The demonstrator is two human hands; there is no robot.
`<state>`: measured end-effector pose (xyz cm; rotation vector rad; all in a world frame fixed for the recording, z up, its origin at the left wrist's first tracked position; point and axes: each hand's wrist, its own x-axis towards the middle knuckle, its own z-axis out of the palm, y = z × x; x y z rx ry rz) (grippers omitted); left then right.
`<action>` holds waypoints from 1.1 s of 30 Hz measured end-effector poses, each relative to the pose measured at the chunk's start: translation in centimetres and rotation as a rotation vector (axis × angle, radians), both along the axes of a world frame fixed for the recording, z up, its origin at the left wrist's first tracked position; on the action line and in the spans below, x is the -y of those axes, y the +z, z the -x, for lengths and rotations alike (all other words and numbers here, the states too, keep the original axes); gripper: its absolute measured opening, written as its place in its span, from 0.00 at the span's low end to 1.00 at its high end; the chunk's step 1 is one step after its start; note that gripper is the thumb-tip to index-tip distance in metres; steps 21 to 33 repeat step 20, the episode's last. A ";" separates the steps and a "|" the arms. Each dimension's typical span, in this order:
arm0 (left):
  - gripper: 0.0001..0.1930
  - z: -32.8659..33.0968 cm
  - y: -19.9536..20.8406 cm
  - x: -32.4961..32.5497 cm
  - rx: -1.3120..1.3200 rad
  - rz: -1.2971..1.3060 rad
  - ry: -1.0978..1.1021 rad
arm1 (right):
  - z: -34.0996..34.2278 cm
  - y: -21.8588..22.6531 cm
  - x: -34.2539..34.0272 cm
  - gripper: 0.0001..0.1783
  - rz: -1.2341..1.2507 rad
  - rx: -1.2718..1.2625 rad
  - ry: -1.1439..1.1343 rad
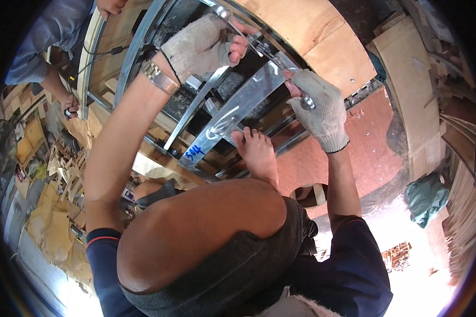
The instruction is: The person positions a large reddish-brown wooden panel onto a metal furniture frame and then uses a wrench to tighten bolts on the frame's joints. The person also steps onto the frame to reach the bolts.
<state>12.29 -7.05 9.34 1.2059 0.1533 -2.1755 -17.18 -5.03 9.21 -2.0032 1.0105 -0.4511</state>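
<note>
My left hand [198, 47], in a whitish knit glove with bare fingertips, is closed around a shiny metal wrench [223, 12]. The rounded end of that wrench sticks out above the knuckles. To its right, my right hand [320, 103] wears a similar glove and grips a second wrench [308, 101], whose ring end shows below the fingers. The far ends of both tools come close together at a metal frame; the fastener there is too small to make out. Below the hands, my bare foot [256, 153] rests by a flat metal bar [232, 113] with blue handwriting.
Curved plywood panels [322, 37] lie beyond the frame, and a reddish board [354, 142] is at right. At upper left another person's hand [69, 103] holds a small dark object. Wood scraps [71, 164] litter the left side; a green cloth [427, 198] lies at right.
</note>
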 end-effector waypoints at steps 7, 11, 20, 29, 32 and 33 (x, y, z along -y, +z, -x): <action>0.20 1.8 -1.4 -3.6 0.063 0.306 0.200 | -0.2 0.4 -0.1 0.18 0.011 0.007 -0.023; 0.18 1.8 -1.8 -6.8 0.490 0.484 0.030 | -0.4 0.5 -0.2 0.18 0.023 0.024 -0.038; 0.25 5.0 -0.2 -8.4 0.933 0.516 0.213 | -0.6 1.0 -0.2 0.20 -0.075 -0.080 -0.012; 0.25 5.0 -0.2 -8.4 0.933 0.516 0.213 | -0.6 1.0 -0.2 0.20 -0.075 -0.080 -0.012; 0.25 5.0 -0.2 -8.4 0.933 0.516 0.213 | -0.6 1.0 -0.2 0.20 -0.075 -0.080 -0.012; 0.25 5.0 -0.2 -8.4 0.933 0.516 0.213 | -0.6 1.0 -0.2 0.20 -0.075 -0.080 -0.012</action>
